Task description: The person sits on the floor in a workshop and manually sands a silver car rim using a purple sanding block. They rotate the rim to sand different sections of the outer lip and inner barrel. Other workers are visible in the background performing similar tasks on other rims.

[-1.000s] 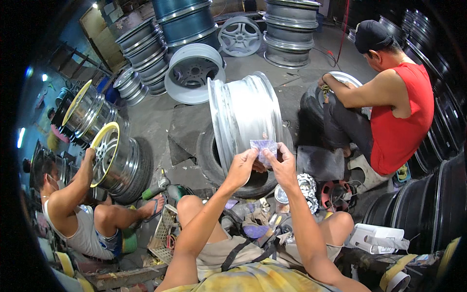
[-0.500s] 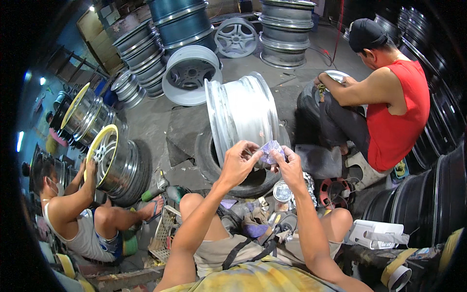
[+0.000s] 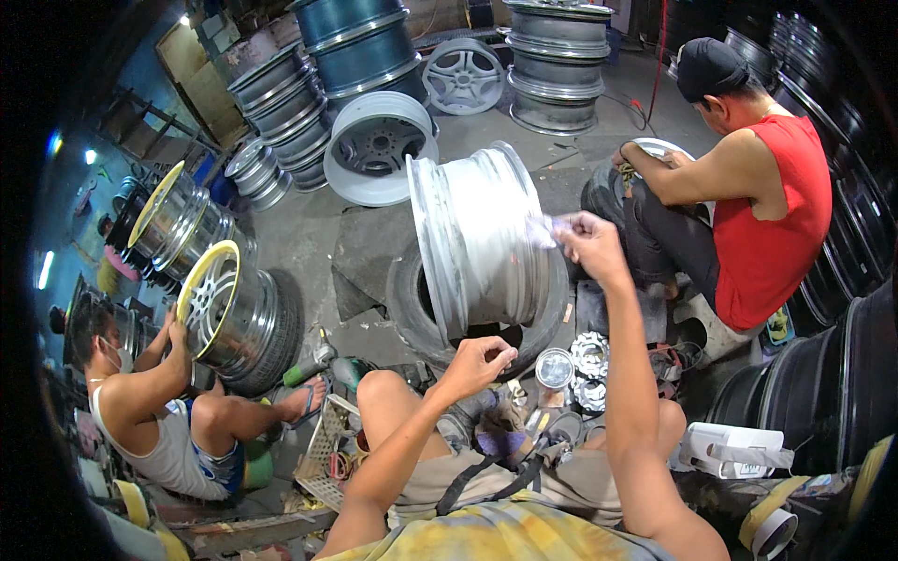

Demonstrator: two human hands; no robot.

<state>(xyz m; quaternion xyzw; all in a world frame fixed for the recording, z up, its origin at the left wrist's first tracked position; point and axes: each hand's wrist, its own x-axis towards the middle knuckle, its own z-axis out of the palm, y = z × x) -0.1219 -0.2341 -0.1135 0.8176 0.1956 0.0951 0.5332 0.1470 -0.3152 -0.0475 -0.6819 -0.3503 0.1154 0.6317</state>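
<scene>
A bare silver wheel rim (image 3: 472, 248) rests tilted on a black tire (image 3: 409, 304) in front of me. My right hand (image 3: 595, 248) is closed on a small purple sheet, perhaps sandpaper (image 3: 543, 231); motion blurs it. The sheet is at the rim's right edge, and I cannot tell whether it touches the metal. Lower down, near the tire's front edge, my left hand (image 3: 477, 369) is raised above my knee. Its fingers are curled against the thumb, and nothing shows between them.
A can (image 3: 555, 369) and shiny metal pieces (image 3: 589, 360) lie beyond my right knee. At left, a green grinder (image 3: 309, 369) lies beside a plastic crate (image 3: 327, 444). A co-worker at left holds a yellow-lipped wheel (image 3: 208, 294); another, in red (image 3: 772, 220), bends over a wheel. Stacked rims (image 3: 557, 70) stand behind.
My hands have come apart. The right one has carried the purple sheet up and right to the rim's side; the left has dropped lower, without the sheet.
</scene>
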